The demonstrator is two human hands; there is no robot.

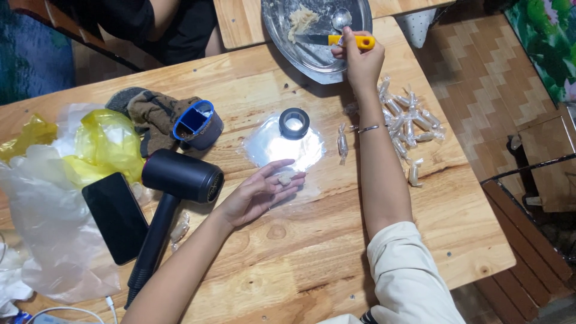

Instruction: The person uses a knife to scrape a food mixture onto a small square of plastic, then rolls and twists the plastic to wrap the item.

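The left hand lies palm up and open near the middle of the wooden worktop, a small pale lump of candy resting on its fingers above a clear plastic sheet; the right hand reaches to the far edge, closed around a yellow-handled knife whose blade lies in the metal tray beside a spoon and a heap of pale paste; wrapped candies cluster toward the right edge; a roll of black tape stands on the sheet; a dark hair dryer and a phone lie toward the left edge.
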